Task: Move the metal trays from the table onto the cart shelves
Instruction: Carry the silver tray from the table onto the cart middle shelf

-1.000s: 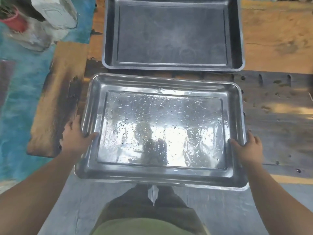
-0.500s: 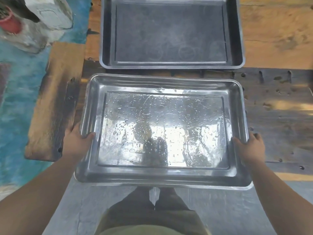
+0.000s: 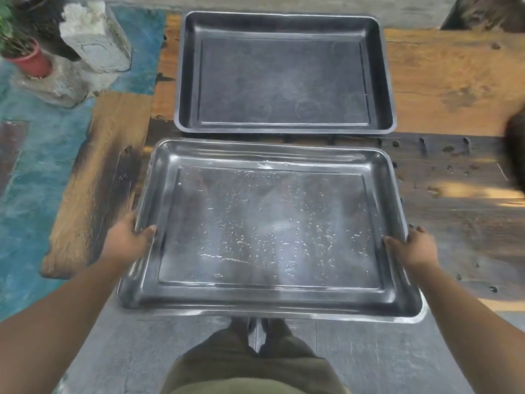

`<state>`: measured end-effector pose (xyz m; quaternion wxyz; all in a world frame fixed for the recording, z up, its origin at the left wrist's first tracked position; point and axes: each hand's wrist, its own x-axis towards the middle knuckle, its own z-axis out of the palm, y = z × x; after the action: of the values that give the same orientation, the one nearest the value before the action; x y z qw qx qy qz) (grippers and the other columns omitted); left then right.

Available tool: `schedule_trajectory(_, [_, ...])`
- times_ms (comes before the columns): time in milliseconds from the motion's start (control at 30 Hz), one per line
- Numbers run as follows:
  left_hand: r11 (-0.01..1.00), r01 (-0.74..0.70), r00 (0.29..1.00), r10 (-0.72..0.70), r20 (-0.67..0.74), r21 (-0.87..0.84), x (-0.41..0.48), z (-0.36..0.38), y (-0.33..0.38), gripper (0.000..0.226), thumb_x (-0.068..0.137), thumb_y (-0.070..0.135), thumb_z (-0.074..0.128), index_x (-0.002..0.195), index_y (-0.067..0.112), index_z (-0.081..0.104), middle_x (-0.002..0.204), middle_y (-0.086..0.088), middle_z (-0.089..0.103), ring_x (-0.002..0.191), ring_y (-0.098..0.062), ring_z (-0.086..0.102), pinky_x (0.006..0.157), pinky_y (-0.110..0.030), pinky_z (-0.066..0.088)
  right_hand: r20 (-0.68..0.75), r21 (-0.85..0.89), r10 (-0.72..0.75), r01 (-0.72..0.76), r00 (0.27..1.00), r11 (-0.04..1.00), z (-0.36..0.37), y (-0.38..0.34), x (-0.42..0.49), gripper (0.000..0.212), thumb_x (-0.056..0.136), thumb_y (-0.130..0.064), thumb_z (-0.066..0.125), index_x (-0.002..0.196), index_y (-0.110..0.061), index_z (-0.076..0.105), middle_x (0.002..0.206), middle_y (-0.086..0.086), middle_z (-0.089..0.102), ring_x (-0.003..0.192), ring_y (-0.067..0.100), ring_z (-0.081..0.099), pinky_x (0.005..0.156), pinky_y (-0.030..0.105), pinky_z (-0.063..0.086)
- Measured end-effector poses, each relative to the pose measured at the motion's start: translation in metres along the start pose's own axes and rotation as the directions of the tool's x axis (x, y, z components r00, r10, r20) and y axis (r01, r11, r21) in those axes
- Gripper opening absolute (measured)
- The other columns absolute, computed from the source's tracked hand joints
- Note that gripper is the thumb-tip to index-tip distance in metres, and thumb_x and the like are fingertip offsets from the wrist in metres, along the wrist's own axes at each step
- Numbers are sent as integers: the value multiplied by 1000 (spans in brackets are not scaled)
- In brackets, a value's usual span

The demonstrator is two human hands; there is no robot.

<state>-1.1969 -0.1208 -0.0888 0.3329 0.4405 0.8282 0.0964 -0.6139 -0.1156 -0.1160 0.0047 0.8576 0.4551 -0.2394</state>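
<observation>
A large shiny metal tray (image 3: pixel 154 194), wet with droplets, is held over the near edge of the wooden table (image 3: pixel 454 81), its near side overhanging the floor. My left hand (image 3: pixel 127 240) grips its left rim, thumb inside the tray. My right hand (image 3: pixel 412 247) grips the right rim the same way. A second, darker metal tray (image 3: pixel 187 81) lies flat on the table just beyond the first. No cart is in view.
A weathered wooden plank (image 3: pixel 93 180) juts out at the table's left. On the blue-painted floor at the far left stand a red plant pot (image 3: pixel 31 61) and a pale concrete block (image 3: pixel 93 41). Grey floor and my legs (image 3: pixel 255 359) are below the tray.
The view has pulled back and up, so more of the far tray and table shows. The held tray's reflection has dulled, and it sits slightly nearer to me. Both hands keep their grip.
</observation>
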Motion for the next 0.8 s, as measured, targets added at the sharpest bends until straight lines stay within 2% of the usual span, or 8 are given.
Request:
schedule_trajectory(100, [1000,-3,1000,3,-13,-19,-5,-14,5,32,91,25,67,120,16,61,94,-7,70,80,-27,64,73,-36,47,-10,91,-8,9,1000,996,-15,-7,-6,28,82,-30,75,82,-5,61,92,20,55,83,39,60,70,36,45])
schedule_trajectory(167, [999,-15,1000,14,-17,-47,-7,-24,12,29,90,25,68,117,19,62,92,-5,71,78,-22,66,71,-34,47,4,148,11,-12,1000,989,-27,-9,-11,26,82,-30,75,87,-7,64,89,17,61,75,35,63,67,33,45])
schedule_trajectory(267, [996,-50,998,48,-29,-73,-9,-37,27,26,89,23,69,114,20,63,91,-1,70,82,-22,67,73,-34,49,-17,206,16,-12,1000,978,-48,-11,-17,21,82,-27,76,80,-10,63,68,8,64,63,28,61,59,32,44])
schedule_trajectory(333, [995,-70,997,69,-29,-70,-11,-47,37,26,90,24,69,114,20,62,94,-2,70,83,-23,65,75,-37,50,-28,235,14,-7,1000,972,-63,-15,-19,18,81,-23,77,80,-9,65,63,3,62,62,26,60,61,32,43])
schedule_trajectory(467, [987,-154,986,150,-78,-47,-19,-69,59,21,90,24,68,110,23,59,90,1,65,70,-8,53,64,-30,40,-66,290,-22,40,998,956,-93,-31,-24,15,80,-19,78,83,-11,65,64,3,62,59,21,59,61,30,41])
schedule_trajectory(567, [977,-212,965,205,-161,-24,-30,-85,73,17,89,23,69,101,25,58,88,3,60,70,-10,46,60,-25,31,-79,293,-39,61,996,954,-118,-42,-23,17,81,-20,77,86,-6,68,70,12,66,68,26,63,63,32,43])
schedule_trajectory(700, [963,-244,959,223,-173,-116,-19,-113,91,20,87,19,72,105,15,64,92,-6,69,72,-16,56,64,-32,40,-147,313,-105,146,984,938,-154,-65,-19,19,80,-14,78,91,-1,69,73,14,67,65,25,61,59,33,42])
schedule_trajectory(800, [953,-257,958,229,-174,-161,-6,-137,100,23,85,21,74,106,21,66,94,-5,71,81,-23,64,79,-40,52,-180,335,-133,188,975,923,-177,-85,-23,17,80,-11,78,90,0,70,71,13,66,59,21,58,54,30,41])
